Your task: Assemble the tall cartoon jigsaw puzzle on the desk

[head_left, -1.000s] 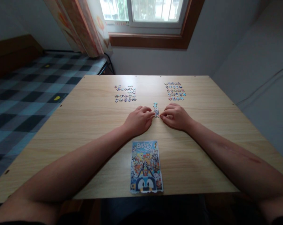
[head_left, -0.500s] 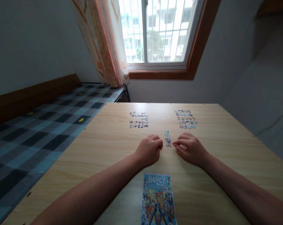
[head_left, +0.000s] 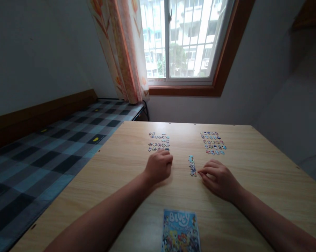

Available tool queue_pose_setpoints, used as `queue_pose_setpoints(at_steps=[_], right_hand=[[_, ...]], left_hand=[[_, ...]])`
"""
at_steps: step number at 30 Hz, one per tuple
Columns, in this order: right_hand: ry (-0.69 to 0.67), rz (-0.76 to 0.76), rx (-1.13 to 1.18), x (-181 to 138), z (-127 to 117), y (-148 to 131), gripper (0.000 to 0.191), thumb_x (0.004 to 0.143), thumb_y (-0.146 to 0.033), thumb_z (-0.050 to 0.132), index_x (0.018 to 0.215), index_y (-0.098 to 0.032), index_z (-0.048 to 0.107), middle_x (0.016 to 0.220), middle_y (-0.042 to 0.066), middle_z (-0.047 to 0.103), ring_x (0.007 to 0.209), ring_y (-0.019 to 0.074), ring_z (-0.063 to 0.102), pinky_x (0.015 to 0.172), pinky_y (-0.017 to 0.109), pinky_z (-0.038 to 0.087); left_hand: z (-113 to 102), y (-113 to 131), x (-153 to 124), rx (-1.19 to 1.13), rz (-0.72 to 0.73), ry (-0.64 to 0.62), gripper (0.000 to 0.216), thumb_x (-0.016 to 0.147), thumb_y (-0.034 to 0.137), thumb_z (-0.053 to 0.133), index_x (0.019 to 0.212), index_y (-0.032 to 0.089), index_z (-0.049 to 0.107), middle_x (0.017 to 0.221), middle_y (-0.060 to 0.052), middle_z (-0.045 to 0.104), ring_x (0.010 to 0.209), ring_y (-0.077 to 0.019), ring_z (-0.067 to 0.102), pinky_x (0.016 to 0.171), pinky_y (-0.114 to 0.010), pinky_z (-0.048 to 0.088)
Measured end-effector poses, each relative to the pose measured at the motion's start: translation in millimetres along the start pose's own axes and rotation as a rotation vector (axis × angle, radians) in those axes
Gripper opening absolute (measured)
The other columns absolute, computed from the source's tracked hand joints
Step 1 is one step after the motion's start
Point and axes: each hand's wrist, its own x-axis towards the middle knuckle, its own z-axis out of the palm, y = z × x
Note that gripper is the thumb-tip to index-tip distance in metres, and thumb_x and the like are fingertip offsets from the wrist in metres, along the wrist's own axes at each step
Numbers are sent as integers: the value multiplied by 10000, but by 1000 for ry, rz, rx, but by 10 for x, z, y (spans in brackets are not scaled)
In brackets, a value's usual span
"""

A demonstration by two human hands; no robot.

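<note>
A narrow strip of joined jigsaw puzzle pieces [head_left: 192, 166] lies on the wooden table, between my two hands. My left hand [head_left: 159, 167] is closed with its fingers curled, left of the strip and just in front of the left group of puzzle pieces [head_left: 159, 145]. What it holds, if anything, is hidden. Close by the strip's lower right end, my right hand [head_left: 217, 177] has thumb and fingertips pinched together; anything between them is too small to make out. Farther back on the right, another group of puzzle pieces [head_left: 213, 142] is spread in rows.
A colourful picture sheet marked "Bluey" [head_left: 181, 231] lies at the near side of the table [head_left: 116, 182]. To the left stands a bed with a checked cover [head_left: 69, 140]. Beyond the table are a curtain [head_left: 126, 52] and a barred window [head_left: 189, 42].
My left hand has moved left and away from the strip, toward the left group of pieces. My right hand stays beside the strip. The view has tilted up slightly.
</note>
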Motion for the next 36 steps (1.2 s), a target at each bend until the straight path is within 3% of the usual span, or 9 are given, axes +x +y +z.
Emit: queue_pose_setpoints(at_steps=[3, 5, 9, 14, 19, 24, 31, 36], right_hand=[[0, -3, 4, -4, 3, 11, 171, 922, -183, 599, 829, -209, 739, 759, 57, 682, 737, 198, 597, 711, 364, 473], [-2, -10, 6, -4, 5, 15, 169, 920, -178, 598, 831, -208, 739, 760, 55, 681, 738, 197, 597, 714, 357, 469], [3, -17, 14, 0, 9, 18, 163, 917, -171, 602, 830, -210, 735, 761, 51, 679, 739, 196, 598, 731, 354, 467], [14, -9, 8, -2, 23, 28, 159, 907, -155, 608, 821, -207, 731, 767, 54, 680, 744, 196, 597, 730, 355, 467], [25, -5, 7, 0, 36, 43, 160, 907, -154, 608, 825, -206, 734, 768, 56, 682, 746, 197, 599, 736, 359, 472], [42, -1, 1, 6, 41, 57, 153, 898, -141, 615, 825, -206, 732, 769, 52, 685, 753, 200, 603, 740, 358, 469], [45, -7, -13, 28, 43, 43, 161, 884, -122, 612, 821, -209, 733, 750, 47, 682, 731, 195, 599, 720, 347, 462], [42, -14, -18, 46, 38, 37, 164, 890, -130, 608, 821, -207, 735, 746, 48, 682, 729, 197, 597, 713, 342, 465]], left_hand=[[-162, -409, 63, 100, -309, 107, 224, 785, 114, 502, 631, 210, 632, 752, -47, 662, 804, -205, 602, 759, -323, 486], [-213, -675, 60, 151, -430, 142, 241, 816, 134, 504, 714, 204, 710, 852, -54, 706, 881, -221, 619, 851, -345, 489], [-169, -991, -8, 203, -480, 67, 353, 859, 135, 502, 1025, 235, 796, 1064, -53, 728, 1038, -234, 614, 982, -344, 463], [-140, -1053, -43, 287, -523, -75, 372, 915, 178, 498, 1131, 273, 785, 1149, -54, 723, 1093, -235, 610, 1001, -333, 458], [-345, -897, 32, 532, -674, -232, 366, 945, 216, 449, 1096, 179, 780, 1150, -132, 729, 1126, -274, 625, 921, -344, 507], [-568, -580, 158, 686, -774, -577, 311, 879, 160, 539, 1091, 107, 759, 1098, -232, 730, 1044, -326, 693, 807, -362, 560], [-607, -70, 129, 577, -511, -744, 170, 729, 150, 739, 892, 117, 776, 924, -206, 753, 930, -338, 717, 802, -400, 570], [-453, 297, 79, 439, -196, -777, 110, 759, 91, 664, 788, 121, 765, 811, -169, 740, 809, -290, 720, 780, -374, 552]])
